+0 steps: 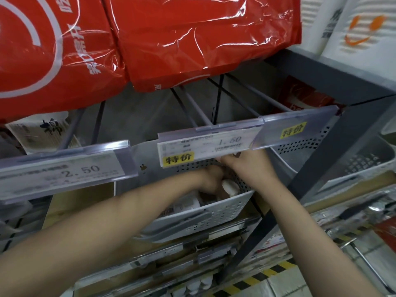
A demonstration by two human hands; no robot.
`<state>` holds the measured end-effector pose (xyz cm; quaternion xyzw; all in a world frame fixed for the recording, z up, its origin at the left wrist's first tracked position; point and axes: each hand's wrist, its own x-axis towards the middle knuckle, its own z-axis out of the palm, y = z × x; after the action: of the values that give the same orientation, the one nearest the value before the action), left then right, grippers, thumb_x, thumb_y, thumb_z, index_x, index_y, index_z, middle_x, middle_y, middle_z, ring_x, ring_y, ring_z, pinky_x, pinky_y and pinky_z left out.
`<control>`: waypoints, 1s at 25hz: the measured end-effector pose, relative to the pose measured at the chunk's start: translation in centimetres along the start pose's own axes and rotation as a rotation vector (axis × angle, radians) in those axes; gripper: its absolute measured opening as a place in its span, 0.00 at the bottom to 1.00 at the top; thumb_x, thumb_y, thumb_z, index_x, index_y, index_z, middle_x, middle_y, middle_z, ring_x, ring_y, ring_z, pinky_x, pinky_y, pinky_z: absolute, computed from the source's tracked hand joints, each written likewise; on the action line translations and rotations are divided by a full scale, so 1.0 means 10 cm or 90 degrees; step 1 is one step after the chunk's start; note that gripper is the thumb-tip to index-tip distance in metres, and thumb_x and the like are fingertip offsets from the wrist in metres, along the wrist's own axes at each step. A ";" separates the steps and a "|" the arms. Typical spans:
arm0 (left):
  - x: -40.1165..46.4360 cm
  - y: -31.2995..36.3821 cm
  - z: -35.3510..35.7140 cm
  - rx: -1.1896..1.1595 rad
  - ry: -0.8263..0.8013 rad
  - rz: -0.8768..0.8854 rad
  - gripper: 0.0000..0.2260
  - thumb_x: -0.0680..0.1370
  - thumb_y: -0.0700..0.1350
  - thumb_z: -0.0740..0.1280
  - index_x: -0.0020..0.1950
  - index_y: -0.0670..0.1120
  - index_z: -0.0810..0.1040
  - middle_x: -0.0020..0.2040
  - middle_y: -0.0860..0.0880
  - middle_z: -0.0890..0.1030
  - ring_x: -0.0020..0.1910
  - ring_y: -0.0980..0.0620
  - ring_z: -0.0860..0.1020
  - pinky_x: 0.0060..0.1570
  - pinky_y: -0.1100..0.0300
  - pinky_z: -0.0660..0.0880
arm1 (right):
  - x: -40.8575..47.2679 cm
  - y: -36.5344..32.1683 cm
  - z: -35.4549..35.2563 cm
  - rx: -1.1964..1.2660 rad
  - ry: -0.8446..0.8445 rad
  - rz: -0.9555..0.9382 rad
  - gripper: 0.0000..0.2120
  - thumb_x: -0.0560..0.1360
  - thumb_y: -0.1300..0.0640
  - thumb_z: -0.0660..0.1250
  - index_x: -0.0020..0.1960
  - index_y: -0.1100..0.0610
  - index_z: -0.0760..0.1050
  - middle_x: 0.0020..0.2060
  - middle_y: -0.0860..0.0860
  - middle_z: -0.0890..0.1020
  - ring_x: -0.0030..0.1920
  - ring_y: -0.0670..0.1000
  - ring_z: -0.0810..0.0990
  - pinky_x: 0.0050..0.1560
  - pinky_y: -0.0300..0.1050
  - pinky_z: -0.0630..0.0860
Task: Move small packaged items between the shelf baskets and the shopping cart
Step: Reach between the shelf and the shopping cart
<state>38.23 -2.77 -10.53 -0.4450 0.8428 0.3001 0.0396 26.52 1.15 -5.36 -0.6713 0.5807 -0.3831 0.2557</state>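
A: What was seen from the head view?

B: A white perforated basket (216,213) was seen on the shelf under the price tag (201,146). Both hands were reached into it. A small white packet (230,187) was gripped by the left hand (211,181), its fingers curled round it, just above the other packets (184,205) lying in the basket.

A: And the right hand (249,166)?

B: It was placed at the basket's back wall, just under the tag. Its fingertips were hidden, so whether anything was pinched could not be told.

A: Was the cart seen?

B: No, it was not in view.

A: What could go wrong?

B: The tag strip might be knocked by a wrist lifted too steeply. The packet might be dropped back if it were snagged on the rim, and the basket could be dragged forward off the shelf edge.
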 end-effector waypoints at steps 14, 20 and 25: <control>-1.66 0.20 -0.21 -0.137 0.495 0.094 0.26 0.66 0.58 0.72 0.60 0.64 0.65 0.59 0.66 0.72 0.60 0.69 0.68 0.59 0.79 0.62 | -0.60 -0.21 -0.24 0.101 0.009 -0.139 0.26 0.67 0.61 0.76 0.60 0.49 0.71 0.56 0.40 0.79 0.59 0.41 0.76 0.60 0.40 0.73; -1.82 0.67 0.04 -0.220 0.566 0.178 0.23 0.66 0.52 0.72 0.58 0.63 0.70 0.56 0.61 0.74 0.59 0.55 0.74 0.58 0.62 0.71 | -1.21 -0.12 -0.52 0.223 0.058 -0.131 0.27 0.65 0.68 0.77 0.57 0.49 0.72 0.55 0.42 0.80 0.59 0.43 0.77 0.56 0.35 0.74; -1.43 1.36 0.35 -0.357 0.491 0.263 0.23 0.64 0.50 0.74 0.56 0.63 0.73 0.54 0.56 0.77 0.55 0.54 0.77 0.53 0.69 0.70 | -1.72 0.35 -1.15 0.300 0.135 -0.032 0.26 0.62 0.59 0.77 0.56 0.50 0.73 0.53 0.47 0.81 0.55 0.50 0.79 0.55 0.47 0.76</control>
<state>35.56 15.31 -2.23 -0.3408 0.7537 0.3305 -0.4545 14.64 18.42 -5.25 -0.5637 0.4821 -0.5820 0.3332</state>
